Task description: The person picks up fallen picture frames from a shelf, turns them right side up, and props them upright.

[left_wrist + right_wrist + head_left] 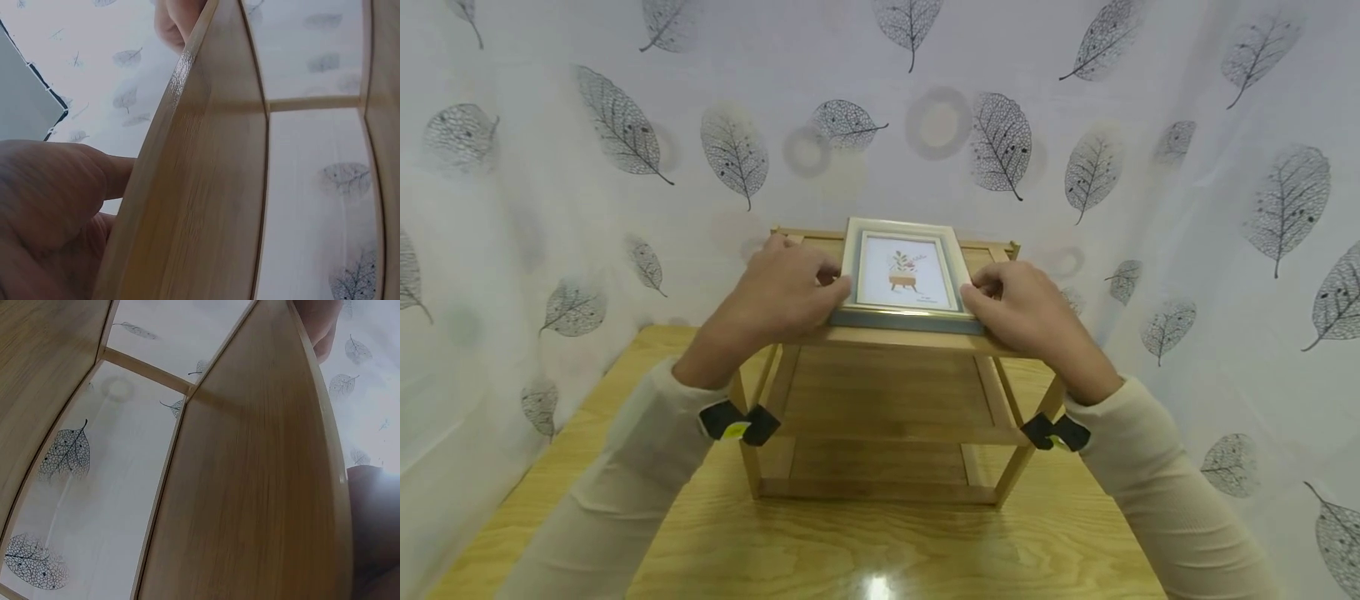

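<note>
A picture frame (pixel 955 258) with a pale border and a plant print lies face up on the top board of a small wooden shelf rack (pixel 895 336). My left hand (pixel 786 287) grips its left side, thumb at the near left corner and fingers bent. At the opposite side my right hand (pixel 1026 307) holds the near right corner with thumb and bent fingers. In the left wrist view, my left hand (pixel 53 206) shows beyond the edge of a wooden board. The right wrist view shows the rack's boards, with part of my right hand (pixel 375 531) dark at the right edge.
Under the top board the rack has a middle shelf (pixel 887 392) and a low shelf (pixel 880 462). It stands on a wood-grain table (pixel 865 542). A white curtain (pixel 820 50) with a leaf print hangs close behind and on both sides.
</note>
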Motion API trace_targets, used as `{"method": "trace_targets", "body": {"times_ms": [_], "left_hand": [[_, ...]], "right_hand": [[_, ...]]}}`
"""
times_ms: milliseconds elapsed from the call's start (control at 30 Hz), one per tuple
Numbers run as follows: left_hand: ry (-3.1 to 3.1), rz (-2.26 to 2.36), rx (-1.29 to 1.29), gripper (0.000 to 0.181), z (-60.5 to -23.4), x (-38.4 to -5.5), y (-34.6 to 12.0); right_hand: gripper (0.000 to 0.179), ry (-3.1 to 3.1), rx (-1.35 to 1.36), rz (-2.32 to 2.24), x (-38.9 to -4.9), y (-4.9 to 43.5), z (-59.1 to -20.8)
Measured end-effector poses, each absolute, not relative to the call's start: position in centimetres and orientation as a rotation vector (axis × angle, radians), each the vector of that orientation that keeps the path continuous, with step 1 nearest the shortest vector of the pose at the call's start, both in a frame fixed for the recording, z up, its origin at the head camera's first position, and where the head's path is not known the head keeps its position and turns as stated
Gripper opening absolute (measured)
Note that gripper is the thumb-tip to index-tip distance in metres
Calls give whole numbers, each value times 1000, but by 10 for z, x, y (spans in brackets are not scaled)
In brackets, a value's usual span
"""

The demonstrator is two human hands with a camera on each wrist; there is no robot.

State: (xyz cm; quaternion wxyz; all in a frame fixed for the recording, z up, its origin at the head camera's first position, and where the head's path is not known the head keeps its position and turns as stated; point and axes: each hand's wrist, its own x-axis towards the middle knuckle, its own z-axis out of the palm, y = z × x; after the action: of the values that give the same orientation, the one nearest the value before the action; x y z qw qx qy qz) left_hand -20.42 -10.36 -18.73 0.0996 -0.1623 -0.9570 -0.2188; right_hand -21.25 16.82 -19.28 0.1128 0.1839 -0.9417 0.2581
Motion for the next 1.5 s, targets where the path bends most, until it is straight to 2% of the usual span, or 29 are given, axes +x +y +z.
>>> {"method": "trace_targets", "body": {"times_ms": [400, 867, 1233, 1500], "left_hand": [[-2794, -588, -491, 36, -188, -206, -100], [-2763, -640, -474, 32, -188, -205, -98], [-2718, -673, -454, 43, -187, -202, -97], [-2669, -704, -471, 40, -188, -203, -98]], "right_hand": [[22, -2676, 532, 651, -211, 166, -194], [23, -2669, 490, 664, -207, 165, -190], [29, -2665, 445, 715, -207, 163, -191], [29, -2653, 434, 758, -208, 162, -191]]}}
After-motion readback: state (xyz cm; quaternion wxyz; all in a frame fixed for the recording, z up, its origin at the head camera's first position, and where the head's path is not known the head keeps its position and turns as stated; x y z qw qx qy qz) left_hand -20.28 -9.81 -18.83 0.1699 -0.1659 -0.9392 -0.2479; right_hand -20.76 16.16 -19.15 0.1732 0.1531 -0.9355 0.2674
